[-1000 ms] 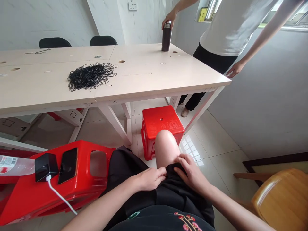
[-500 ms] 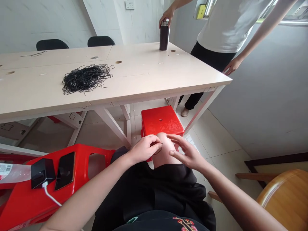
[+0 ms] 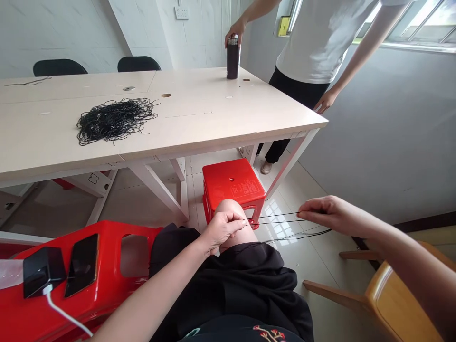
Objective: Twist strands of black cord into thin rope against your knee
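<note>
Left hand (image 3: 223, 232): fingers pinching black cord (image 3: 278, 220), strands running toward 3 o'clock.
Right hand (image 3: 331, 213): fingers closed on those strands' other end.
Farther off: tangled cord heap (image 3: 114, 121) on the table (image 3: 213, 124), 11 o'clock.

A loose black garment (image 3: 228, 289) is worn over the lap, and red flowers are embroidered on a black top (image 3: 269, 334) below it. The left hand (image 3: 224, 231) and the right hand (image 3: 329, 211) are bare, as are the forearms.
</note>
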Demonstrator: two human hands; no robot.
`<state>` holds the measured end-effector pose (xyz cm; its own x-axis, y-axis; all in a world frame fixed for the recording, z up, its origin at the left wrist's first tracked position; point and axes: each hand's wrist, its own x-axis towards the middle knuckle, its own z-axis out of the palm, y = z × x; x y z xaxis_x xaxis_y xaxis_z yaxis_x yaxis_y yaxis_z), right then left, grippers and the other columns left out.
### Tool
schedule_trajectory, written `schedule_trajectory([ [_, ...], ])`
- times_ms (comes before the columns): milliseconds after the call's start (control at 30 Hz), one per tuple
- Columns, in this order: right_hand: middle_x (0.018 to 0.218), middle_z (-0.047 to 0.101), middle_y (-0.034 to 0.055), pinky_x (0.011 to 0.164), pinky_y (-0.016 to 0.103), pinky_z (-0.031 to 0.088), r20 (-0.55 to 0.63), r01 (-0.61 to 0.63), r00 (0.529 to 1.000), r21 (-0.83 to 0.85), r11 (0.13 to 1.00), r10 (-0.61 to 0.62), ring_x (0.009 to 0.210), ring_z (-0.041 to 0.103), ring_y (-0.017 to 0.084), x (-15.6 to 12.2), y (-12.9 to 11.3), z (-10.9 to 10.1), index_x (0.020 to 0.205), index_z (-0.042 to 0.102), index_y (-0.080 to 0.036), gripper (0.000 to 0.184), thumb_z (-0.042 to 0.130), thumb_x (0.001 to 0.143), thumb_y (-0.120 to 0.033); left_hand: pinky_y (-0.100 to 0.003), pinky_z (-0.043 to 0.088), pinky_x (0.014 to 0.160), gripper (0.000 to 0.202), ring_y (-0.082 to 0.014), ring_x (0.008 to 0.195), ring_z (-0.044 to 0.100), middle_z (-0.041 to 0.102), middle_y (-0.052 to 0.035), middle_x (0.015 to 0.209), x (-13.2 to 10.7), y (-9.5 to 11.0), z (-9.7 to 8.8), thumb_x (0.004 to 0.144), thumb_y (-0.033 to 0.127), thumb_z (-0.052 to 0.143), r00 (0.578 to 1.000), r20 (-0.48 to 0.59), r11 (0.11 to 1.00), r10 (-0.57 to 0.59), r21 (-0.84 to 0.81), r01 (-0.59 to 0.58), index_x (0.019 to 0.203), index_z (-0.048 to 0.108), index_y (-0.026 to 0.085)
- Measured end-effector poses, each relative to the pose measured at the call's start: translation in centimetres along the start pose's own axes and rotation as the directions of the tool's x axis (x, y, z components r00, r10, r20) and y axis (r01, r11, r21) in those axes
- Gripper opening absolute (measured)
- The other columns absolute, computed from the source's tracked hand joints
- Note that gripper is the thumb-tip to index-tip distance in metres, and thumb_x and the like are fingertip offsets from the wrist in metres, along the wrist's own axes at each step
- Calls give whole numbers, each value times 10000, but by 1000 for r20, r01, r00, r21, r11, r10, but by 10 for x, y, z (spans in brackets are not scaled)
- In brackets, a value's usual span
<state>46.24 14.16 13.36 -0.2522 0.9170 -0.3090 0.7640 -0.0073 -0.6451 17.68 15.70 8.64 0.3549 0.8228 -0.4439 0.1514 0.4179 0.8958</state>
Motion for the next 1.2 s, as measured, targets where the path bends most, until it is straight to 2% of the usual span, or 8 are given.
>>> schedule_trajectory([
  [300,865,706,138,684,351,516,24,-319,940,-299,899,342,771,666,268,41,134,19,979,674,-123,392,627,666,-354,-206,334,441,184,-59,401,437,515,38,545,0,-36,5,708,324,587,989,-144,978,30,208,1,653,569,149],
  [433,1118,650,166,790,384,524,-73,-252,968,-195,948,242,957,644,291,44,97,44,1099,612,-155,469,663,674,-347,-208,389,490,168,-63,434,492,606,3,611,0,-41,3,727,305,580,985,-172,982,21,186,12,675,596,146],
  [667,1020,628,92,821,377,523,-243,430,871,-40,902,-427,936,599,207,14,-22,150,1057,604,-217,240,523,864,-335,-195,424,497,150,-88,527,588,676,-39,684,1,-48,8,765,292,586,982,-191,997,-7,75,22,739,588,144],
  [767,1048,607,122,793,412,525,-248,317,905,-147,937,-345,944,592,239,-5,-31,173,1162,563,-195,317,522,865,-297,-193,437,508,145,-81,533,586,675,-41,685,0,-51,10,776,279,583,985,-170,998,-28,47,37,746,579,137],
  [900,743,608,50,588,279,499,-17,306,952,-51,951,-307,633,587,148,-28,-27,178,795,612,-177,270,411,921,-305,-188,437,511,152,-81,556,600,666,-38,687,-4,-54,9,776,279,586,987,-144,997,-77,5,79,753,564,131],
  [967,690,585,36,568,263,477,-100,329,938,-37,944,-331,602,561,133,-30,-25,178,736,599,-182,292,412,923,-306,-176,408,486,165,-79,557,602,665,-38,697,-4,-55,9,778,291,585,988,-111,994,-110,-30,108,759,563,129],
  [1100,962,610,101,799,361,502,-572,320,748,-131,938,-336,909,576,197,-7,-19,176,986,612,-186,182,456,897,-216,-153,299,424,179,-68,544,586,666,-47,721,0,-55,8,759,296,604,991,-50,992,-123,-38,121,781,587,120],
  [1200,1145,564,120,905,437,476,-639,315,675,-203,927,-369,1065,528,228,19,-15,181,1133,569,-210,272,457,886,-182,-149,271,416,178,-55,531,555,647,-40,707,4,-51,4,727,285,632,989,11,985,-149,-84,150,774,599,116],
])
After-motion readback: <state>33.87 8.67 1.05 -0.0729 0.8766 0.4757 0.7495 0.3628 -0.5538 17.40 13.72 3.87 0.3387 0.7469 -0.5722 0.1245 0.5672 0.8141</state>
